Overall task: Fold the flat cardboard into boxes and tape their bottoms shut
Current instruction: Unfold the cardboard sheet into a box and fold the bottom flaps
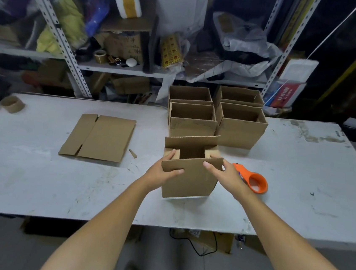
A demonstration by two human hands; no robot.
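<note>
Workbench (36, 175): white, pretty scuffed, flat cardboard (100, 137) and orange tape dispenser (253, 181) lay on it
Left hand (164, 169): gripped open box (190, 180), left corner
Right hand (223, 172): pinched right edge

Your white table (35, 186) bears a flat cardboard sheet (101, 137), a tape core (12, 104) at far left, four open boxes (238, 134) at the back, a fifth box (187, 184) before them, an orange tape dispenser (255, 181) beside it

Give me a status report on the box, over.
Left hand grips box near wall, right hand its right corner. Box upright, side flaps in, long flaps up. Tape dispenser just right, flat sheet left; nothing in the way.
</note>
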